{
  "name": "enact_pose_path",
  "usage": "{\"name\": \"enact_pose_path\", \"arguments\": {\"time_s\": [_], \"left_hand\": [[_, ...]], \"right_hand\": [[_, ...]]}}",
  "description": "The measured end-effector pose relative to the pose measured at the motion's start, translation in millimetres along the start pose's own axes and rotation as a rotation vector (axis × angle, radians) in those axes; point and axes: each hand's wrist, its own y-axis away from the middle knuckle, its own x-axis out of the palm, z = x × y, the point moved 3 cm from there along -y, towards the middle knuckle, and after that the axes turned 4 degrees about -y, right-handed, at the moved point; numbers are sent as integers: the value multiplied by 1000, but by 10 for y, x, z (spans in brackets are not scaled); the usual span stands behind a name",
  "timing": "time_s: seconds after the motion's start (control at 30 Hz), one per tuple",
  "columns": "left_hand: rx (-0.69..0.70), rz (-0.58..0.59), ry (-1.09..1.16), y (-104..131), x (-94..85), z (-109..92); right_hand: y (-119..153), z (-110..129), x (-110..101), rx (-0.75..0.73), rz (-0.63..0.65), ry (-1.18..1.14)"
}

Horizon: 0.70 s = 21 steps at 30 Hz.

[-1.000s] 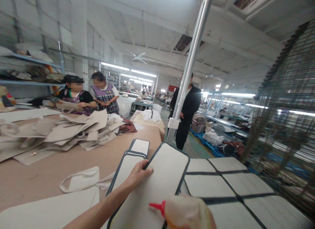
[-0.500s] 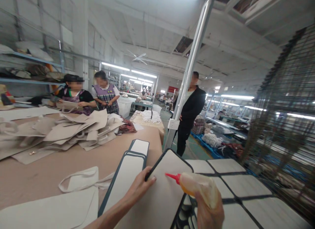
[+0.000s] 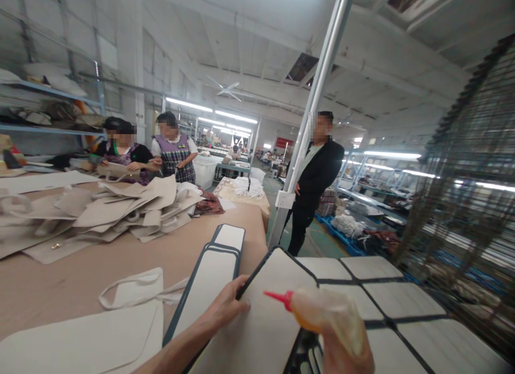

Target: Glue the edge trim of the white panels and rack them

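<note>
My left hand (image 3: 230, 305) grips the left edge of a pale panel with a dark border (image 3: 269, 272), its thumb lying on the top face. The panel is held tilted. My right hand (image 3: 346, 348) is closed round a clear squeeze bottle (image 3: 322, 309) of amber liquid, partly blurred. Its red nozzle (image 3: 279, 298) points left over the panel's face; whether the tip touches the surface, I cannot tell. Beside my left forearm lie similar dark-edged panels (image 3: 207, 272), overlapping. More pale panels (image 3: 404, 299) lie in rows on the right.
A heap of beige pieces with handles (image 3: 124, 210) covers the table's left side. A beige piece with a strap (image 3: 139, 289) lies nearer. A metal post (image 3: 300, 159) rises beyond the table, a person (image 3: 317, 175) standing beside it. Two people (image 3: 175, 154) work at the far left.
The squeeze bottle's nozzle has moved slightly left and down over the panel. My left hand keeps its grip on the edge. The view has shifted slightly.
</note>
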Motion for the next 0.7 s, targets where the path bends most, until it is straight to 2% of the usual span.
{"name": "enact_pose_path", "arguments": {"time_s": [0.1, 0.2, 0.33, 0.43, 0.5, 0.57, 0.63, 0.7], "left_hand": [[58, 42, -68, -9, 74, 49], [103, 69, -104, 10, 148, 25], [108, 89, -101, 35, 194, -46], [104, 83, -48, 15, 157, -18], [82, 54, -32, -4, 96, 34], [52, 19, -36, -4, 28, 75], [21, 1, -36, 24, -19, 86], [-1, -16, -10, 65, -40, 76]], "right_hand": [[-301, 85, 161, -23, -27, -183], [-459, 59, 297, -60, -25, -208], [-339, -85, 324, -58, 43, -137], [-177, -100, 267, 8, 119, -128], [-131, -38, 188, 47, 71, -191], [-144, 61, 85, 24, -44, -231], [-174, 183, 19, -87, -62, -79], [-167, 289, 40, -231, 70, 209]]}}
